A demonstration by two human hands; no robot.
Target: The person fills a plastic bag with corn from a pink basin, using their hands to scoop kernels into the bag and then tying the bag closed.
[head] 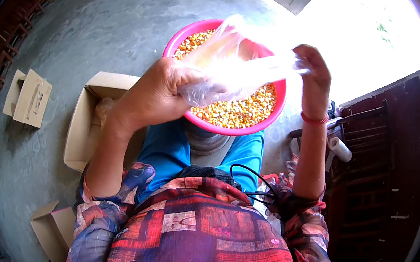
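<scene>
A clear plastic bag [222, 65] is stretched between my two hands, above a pink basin [229, 130] of yellow and orange corn kernels [238, 110]. My left hand [155, 92] grips the bunched end of the bag at the basin's left side. At the right, my right hand [313, 65], with a red band on its wrist, pinches the bag's other end. Glare washes out much of the plastic, so whether anything lies in it cannot be told. The basin stands in front of my knees, on a round support partly hidden below it.
An open cardboard box [74, 134] with crumpled plastic inside stands left of my legs. Other cardboard boxes [33, 98] are on the concrete floor farther left. A white roll [340, 150] lies on a wooden chair [364, 117] at the right, near a bright doorway.
</scene>
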